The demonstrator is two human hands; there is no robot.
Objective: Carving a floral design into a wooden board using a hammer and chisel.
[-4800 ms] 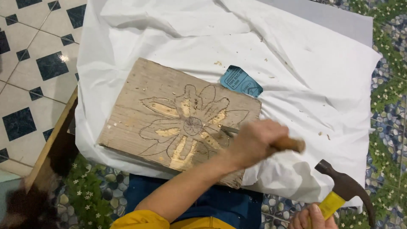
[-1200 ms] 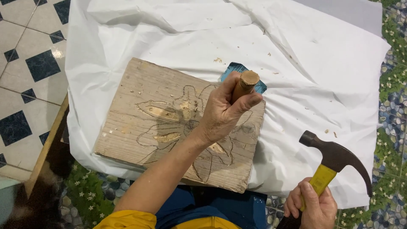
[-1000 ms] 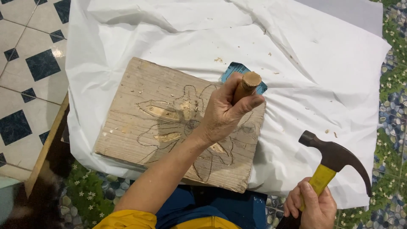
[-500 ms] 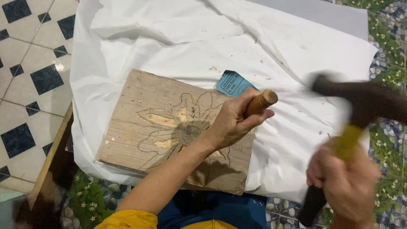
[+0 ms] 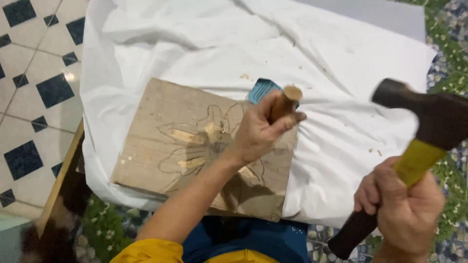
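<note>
My left hand (image 5: 258, 132) grips a chisel by its round wooden handle (image 5: 285, 100), held upright over a wooden board (image 5: 161, 131). A flower outline is drawn on the board, with some petals carved pale. My right hand (image 5: 402, 209) holds a hammer by its yellow and black handle (image 5: 414, 156). The dark hammer head (image 5: 426, 114) is raised to the right of the chisel, blurred. The chisel's blade is hidden behind my left hand.
The board lies on a white cloth (image 5: 321, 63) strewn with small wood chips. A small blue object (image 5: 263, 88) sits just behind the board. Checkered floor tiles (image 5: 34, 87) are on the left, a wooden bar (image 5: 61, 180) at the lower left, pebbled ground (image 5: 451, 63) on the right.
My left hand turned the chisel upright on the board's right part. My right hand raised the hammer from low right up beside the chisel; it is now slightly lower and further right.
</note>
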